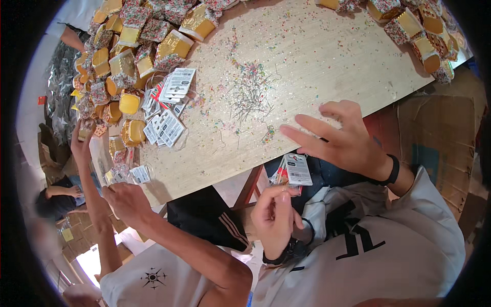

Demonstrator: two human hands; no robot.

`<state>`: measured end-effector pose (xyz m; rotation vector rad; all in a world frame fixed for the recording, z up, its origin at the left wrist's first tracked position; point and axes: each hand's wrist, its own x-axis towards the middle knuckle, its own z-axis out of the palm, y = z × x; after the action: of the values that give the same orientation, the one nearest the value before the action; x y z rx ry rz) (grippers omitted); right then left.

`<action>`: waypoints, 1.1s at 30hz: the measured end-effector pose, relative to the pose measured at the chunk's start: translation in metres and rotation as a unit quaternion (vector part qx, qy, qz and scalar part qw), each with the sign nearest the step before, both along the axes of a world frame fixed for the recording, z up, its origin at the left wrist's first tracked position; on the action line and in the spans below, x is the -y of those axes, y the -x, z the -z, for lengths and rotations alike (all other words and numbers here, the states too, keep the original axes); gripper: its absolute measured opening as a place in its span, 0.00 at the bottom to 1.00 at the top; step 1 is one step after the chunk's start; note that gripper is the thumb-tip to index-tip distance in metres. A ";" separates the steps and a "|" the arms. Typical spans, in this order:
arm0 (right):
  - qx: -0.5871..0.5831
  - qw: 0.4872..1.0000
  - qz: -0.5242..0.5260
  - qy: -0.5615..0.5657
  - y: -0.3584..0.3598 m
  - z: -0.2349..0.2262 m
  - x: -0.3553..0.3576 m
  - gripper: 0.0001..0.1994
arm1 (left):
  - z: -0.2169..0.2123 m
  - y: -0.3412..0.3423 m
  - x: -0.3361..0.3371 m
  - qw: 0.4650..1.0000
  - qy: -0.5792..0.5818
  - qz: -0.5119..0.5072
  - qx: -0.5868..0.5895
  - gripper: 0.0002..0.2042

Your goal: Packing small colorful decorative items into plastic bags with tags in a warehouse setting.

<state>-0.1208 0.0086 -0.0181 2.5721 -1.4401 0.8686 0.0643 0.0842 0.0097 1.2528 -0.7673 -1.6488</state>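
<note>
My left hand (276, 220), with a dark watch at its wrist, is closed in front of my body, below the table's near edge. A small bunch of white printed hang tags (298, 169) with red parts sticks out beyond its fingertips; the exact grip is partly hidden by the fingers. My right hand (345, 138), a black band at its wrist, reaches over the near edge of the table with fingers spread and nothing in them. To its left on the tabletop lies a loose pile of thin metal wire hooks (251, 97).
Sprinkle-covered, gold-sided house-shaped ornaments (174, 48) are heaped at far left, more ornaments (409, 28) at far right. Stacks of white tags (166, 125) lie by the left heap. Coloured sprinkles litter the wooden table (317, 66). A co-worker's hands (125, 202) work at the left end.
</note>
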 end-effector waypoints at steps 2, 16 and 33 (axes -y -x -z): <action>-0.008 1.000 -0.020 0.019 -0.007 0.001 0.003 0.20 | -0.002 0.005 -0.001 0.987 0.045 0.002 0.153 0.11; 0.173 0.978 -0.112 0.041 -0.010 0.028 -0.006 0.11 | 0.009 0.008 -0.005 0.986 0.073 -0.049 0.140 0.09; 0.081 0.992 -0.094 -0.001 -0.008 0.010 -0.004 0.13 | 0.008 0.004 -0.003 0.996 0.031 -0.009 0.084 0.05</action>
<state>-0.1131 0.0128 -0.0283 2.7284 -1.2472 1.1240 0.0605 0.0873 0.0019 1.3612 -0.9004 -1.5082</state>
